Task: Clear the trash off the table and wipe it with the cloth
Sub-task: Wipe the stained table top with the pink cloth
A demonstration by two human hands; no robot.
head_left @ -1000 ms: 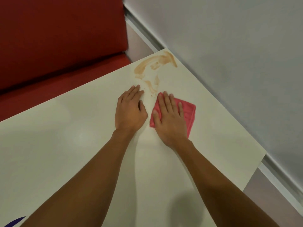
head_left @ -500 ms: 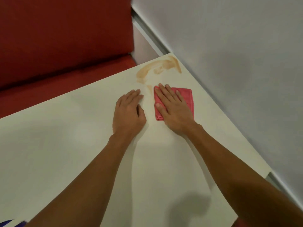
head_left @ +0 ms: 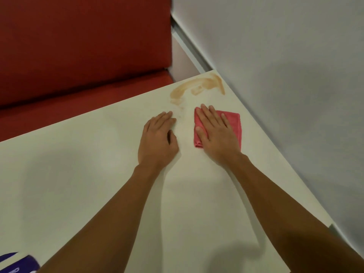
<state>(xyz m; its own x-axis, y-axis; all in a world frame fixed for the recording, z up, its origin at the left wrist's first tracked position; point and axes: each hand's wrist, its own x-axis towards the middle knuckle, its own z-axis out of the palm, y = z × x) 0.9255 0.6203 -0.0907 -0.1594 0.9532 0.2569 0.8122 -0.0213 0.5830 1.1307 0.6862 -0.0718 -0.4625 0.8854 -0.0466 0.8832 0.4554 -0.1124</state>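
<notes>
Right hand [head_left: 215,133] flat, fingers straight, pressing pink cloth [head_left: 232,125]; left hand [head_left: 157,138] flat on table [head_left: 78,174], holding nothing. Push cloth firmly over brown smear [head_left: 197,86] near the corner.

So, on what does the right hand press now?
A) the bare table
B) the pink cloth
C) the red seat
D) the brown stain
B: the right hand lies flat, fingers straight, on the cloth. The stain is beyond the cloth at the far corner, untouched, and it is the left hand that rests on the bare table.
</notes>
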